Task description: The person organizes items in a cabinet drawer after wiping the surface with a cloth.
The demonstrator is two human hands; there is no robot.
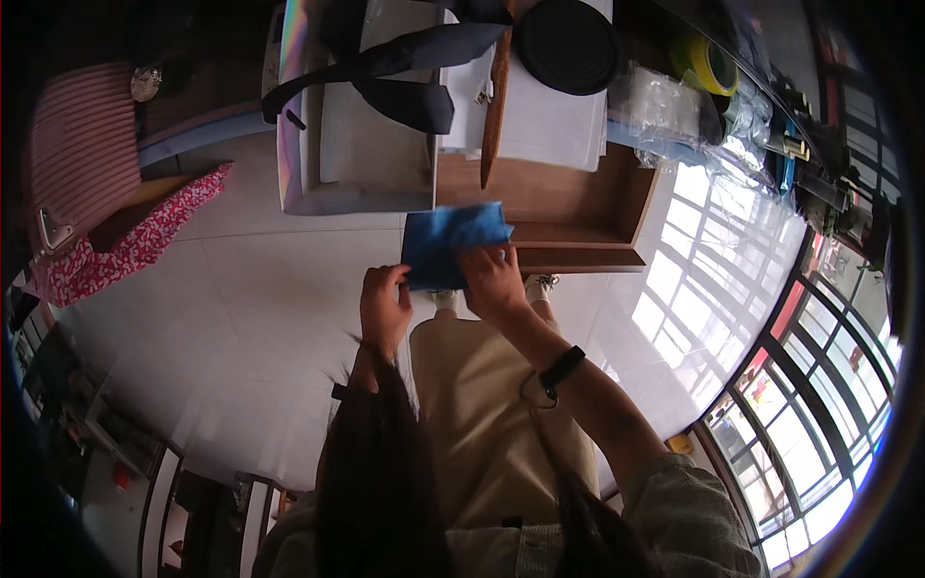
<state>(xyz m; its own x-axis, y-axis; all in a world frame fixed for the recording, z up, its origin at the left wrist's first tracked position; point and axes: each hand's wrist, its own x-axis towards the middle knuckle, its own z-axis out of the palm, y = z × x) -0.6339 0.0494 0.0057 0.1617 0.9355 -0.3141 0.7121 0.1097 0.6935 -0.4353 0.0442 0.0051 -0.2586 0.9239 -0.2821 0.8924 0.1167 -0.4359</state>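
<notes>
Between my hands, above my knees, is a folded blue cloth or soft packet (452, 235); its exact kind is unclear. My left hand (386, 300) pinches its lower left edge between thumb and fingers. Over its lower right part lies my right hand (495, 278), fingers curled on it. Just beyond stands an open white box (361, 204) with an iridescent side. Black fabric straps (408, 105) drape across that box. To the right, an open brown wooden drawer (578, 260) shows beneath white papers (553, 137).
A round black lid-like disc (567, 47) lies on the papers beside a narrow brown strip (495, 108). Farther right are clear plastic packaging (665, 108) and yellow tape (712, 65). Red patterned fabric (137, 242) hangs at left near a pink ribbed case (87, 144).
</notes>
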